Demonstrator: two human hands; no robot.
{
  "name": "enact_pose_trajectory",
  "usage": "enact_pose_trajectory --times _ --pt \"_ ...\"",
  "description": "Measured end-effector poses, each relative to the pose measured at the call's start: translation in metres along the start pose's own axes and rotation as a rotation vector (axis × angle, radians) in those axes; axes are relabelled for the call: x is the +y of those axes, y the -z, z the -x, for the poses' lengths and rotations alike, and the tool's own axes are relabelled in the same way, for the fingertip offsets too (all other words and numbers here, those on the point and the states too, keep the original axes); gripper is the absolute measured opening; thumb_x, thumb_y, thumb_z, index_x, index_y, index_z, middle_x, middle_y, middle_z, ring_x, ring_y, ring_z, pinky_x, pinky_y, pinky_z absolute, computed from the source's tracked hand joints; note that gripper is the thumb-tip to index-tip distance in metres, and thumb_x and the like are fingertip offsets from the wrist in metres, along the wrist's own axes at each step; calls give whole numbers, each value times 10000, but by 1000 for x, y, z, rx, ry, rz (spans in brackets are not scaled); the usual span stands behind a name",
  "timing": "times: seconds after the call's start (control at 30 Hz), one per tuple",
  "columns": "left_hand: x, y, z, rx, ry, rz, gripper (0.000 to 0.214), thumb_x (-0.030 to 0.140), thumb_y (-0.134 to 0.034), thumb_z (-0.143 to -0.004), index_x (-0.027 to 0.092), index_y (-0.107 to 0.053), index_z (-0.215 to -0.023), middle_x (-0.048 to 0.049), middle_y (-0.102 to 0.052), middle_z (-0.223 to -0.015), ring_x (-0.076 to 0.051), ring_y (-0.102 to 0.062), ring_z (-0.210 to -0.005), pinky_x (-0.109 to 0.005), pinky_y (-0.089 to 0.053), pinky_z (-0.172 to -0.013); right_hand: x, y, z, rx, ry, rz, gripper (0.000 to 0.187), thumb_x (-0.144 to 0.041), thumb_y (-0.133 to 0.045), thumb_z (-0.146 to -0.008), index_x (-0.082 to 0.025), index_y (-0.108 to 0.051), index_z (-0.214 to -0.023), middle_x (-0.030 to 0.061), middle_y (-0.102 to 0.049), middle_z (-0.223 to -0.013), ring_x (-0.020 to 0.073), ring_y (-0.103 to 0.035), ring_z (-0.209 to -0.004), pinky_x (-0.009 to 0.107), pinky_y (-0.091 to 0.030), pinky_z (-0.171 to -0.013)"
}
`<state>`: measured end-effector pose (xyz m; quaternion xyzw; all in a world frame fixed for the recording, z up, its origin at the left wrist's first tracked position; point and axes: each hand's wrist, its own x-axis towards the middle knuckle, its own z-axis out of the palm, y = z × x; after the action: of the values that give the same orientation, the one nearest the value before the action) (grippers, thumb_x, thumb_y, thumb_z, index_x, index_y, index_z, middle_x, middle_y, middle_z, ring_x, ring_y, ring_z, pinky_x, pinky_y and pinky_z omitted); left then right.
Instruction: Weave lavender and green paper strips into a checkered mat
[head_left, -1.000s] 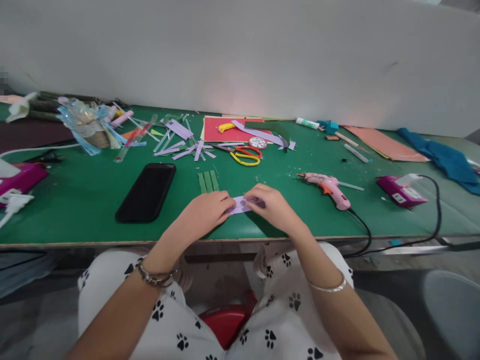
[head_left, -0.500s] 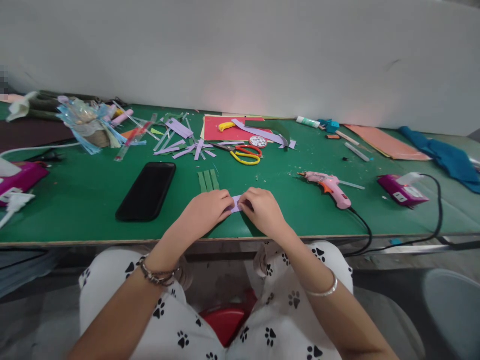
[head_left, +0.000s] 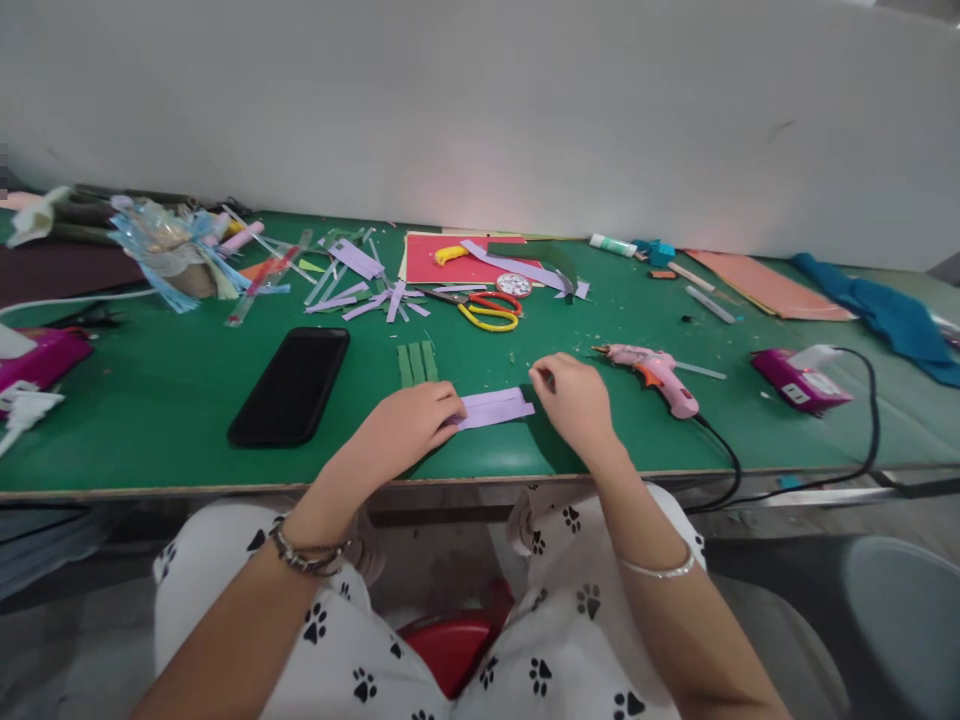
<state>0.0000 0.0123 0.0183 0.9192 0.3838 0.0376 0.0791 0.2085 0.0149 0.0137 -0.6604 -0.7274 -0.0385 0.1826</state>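
A folded strip of lilac paper (head_left: 496, 408) lies near the table's front edge. My left hand (head_left: 409, 422) has its fingers closed on the strip's left end, and that end is hidden under them. Just right of the strip's free end, my right hand (head_left: 576, 405) is raised a little, thumb and forefinger curled together with nothing visible between them. Behind my left hand lie several short green paper strips (head_left: 416, 363), side by side.
A black phone (head_left: 291, 385) lies left of my hands. At right are a pink glue gun (head_left: 652, 375) with a cord and a purple power adapter (head_left: 801, 380). Scissors (head_left: 487, 308), lilac paper scraps (head_left: 356, 258) and a red sheet (head_left: 424, 258) lie farther back.
My right hand has let go of the lilac strip and moved right, which uncovers most of the strip. My left hand stays on its left end.
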Motion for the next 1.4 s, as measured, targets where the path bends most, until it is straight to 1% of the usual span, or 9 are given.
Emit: enact_pose_trajectory --times 0.13,0.3,0.6,0.7,0.83,0.97,1.13,1.3,1.4 --pt "-4 -1 3 8 -13 42 179 182 -460 -883 168 -601 -993 -50 -594 -1006 -179 -576 -904 -261 -447 -727 14 7 -1 -8 -39 83 173 -129 -479 -812 -168 -638 -756 64 -650 -810 172 -575 -696 267 -345 -605" --pt "-2 -2 2 21 49 10 273 210 -403 -908 162 -560 -1126 -72 -560 -1091 -186 -586 -897 -273 -460 -717 13 5 2 32 -48 20 148 -142 -495 -796 -195 -632 -779 31 -662 -812 160 -573 -668 256 -336 -568" --pt "1 2 1 8 55 55 163 217 -491 -873 148 -586 -987 -70 -564 -1041 -197 -553 -936 -287 -459 -764 16 10 4 188 -22 -112 154 -159 -479 -797 -175 -614 -725 39 -650 -706 156 -558 -627 254 -361 -568" --pt "1 0 1 37 57 70 122 208 -510 -860 140 -577 -936 -72 -568 -1005 -207 -537 -939 -313 -451 -800 5 7 7 93 197 -222 159 -166 -465 -821 -160 -609 -754 51 -635 -739 151 -558 -670 259 -404 -635" --pt "-1 -2 2 69 73 65 236 231 -532 -845 127 -550 -1056 -94 -558 -1030 -238 -524 -956 -366 -440 -829 -14 -1 12 -122 469 -252 151 -240 -532 -823 -139 -610 -904 83 -618 -874 183 -553 -818 293 -430 -735" --pt "-5 -2 3 76 95 126 221 202 -522 -838 127 -583 -1037 -96 -523 -1027 -240 -502 -1000 -355 -428 -848 -23 -5 14 -232 509 -194 163 -214 -572 -807 -137 -603 -948 94 -600 -930 197 -536 -870 310 -430 -757" --pt "-5 -1 4 12 128 202 196 197 -472 -863 128 -570 -1018 -70 -515 -966 -196 -551 -859 -327 -452 -765 -25 -5 13 -311 479 -198 146 -173 -490 -858 -148 -616 -928 71 -589 -873 160 -532 -784 284 -416 -705" --pt "-5 -4 3 51 140 193 94 193 -461 -857 141 -539 -862 -64 -516 -950 -185 -558 -827 -316 -450 -753 -26 -6 15 -193 497 -163 149 -181 -535 -823 -152 -615 -946 98 -585 -985 206 -488 -905 321 -377 -758" --pt "-5 -6 4 64 119 183 106 196 -427 -870 156 -517 -832 -58 -529 -918 -182 -552 -812 -313 -452 -735 -26 -7 16 -207 533 -187 140 -173 -524 -826 -165 -604 -940 83 -587 -997 191 -487 -907 311 -353 -779"
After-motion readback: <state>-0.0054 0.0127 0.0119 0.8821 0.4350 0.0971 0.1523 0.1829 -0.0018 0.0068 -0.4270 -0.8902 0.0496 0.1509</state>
